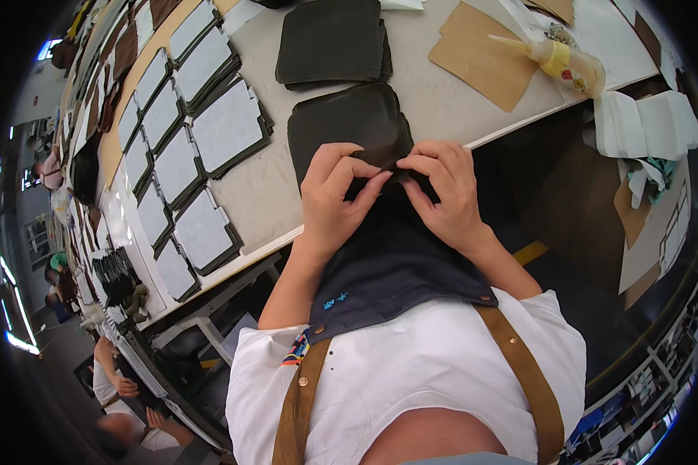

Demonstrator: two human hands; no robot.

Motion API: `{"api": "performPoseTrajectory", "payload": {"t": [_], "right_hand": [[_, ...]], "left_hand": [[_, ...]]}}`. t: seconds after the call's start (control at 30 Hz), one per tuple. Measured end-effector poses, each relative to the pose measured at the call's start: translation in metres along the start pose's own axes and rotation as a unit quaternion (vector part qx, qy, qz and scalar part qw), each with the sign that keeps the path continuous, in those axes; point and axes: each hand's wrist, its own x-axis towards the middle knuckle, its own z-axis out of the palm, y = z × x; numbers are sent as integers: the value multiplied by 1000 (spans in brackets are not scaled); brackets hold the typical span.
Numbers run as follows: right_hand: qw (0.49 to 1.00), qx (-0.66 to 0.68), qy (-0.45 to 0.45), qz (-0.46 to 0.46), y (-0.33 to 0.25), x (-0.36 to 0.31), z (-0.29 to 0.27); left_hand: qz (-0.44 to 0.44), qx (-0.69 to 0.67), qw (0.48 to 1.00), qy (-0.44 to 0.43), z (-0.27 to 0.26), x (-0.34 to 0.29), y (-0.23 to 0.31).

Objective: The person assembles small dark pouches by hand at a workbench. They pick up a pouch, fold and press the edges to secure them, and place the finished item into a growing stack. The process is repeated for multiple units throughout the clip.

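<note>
A stack of dark, flat, rounded-corner pieces lies at the table's near edge, right in front of me. My left hand pinches the near right corner of a dark piece with thumb and forefinger. Close beside it, my right hand pinches the same corner area. The fingertips of both hands almost meet there. The fingers partly hide the pinched edge, and whether the piece is leather or another sheet cannot be made out. Just beyond lies a second stack of similar dark pieces.
Rows of dark pieces with pale grey faces cover the table's left part. At the far right are a brown card template and a yellowish squeeze bottle with a thin nozzle. White folded sheets lie further right. Another person works at lower left.
</note>
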Motion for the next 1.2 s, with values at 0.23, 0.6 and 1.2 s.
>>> {"api": "performPoseTrajectory", "payload": {"t": [0.23,0.6,1.2], "right_hand": [[1000,5,7,1,0,-2,1],[999,38,12,25,3,-9,4],[997,1,-13,70,-12,-1,-1]], "left_hand": [[24,20,999,8,2,1,0],[20,-14,999,34,6,1,-1],[69,47,996,-40,-3,6,1]]}}
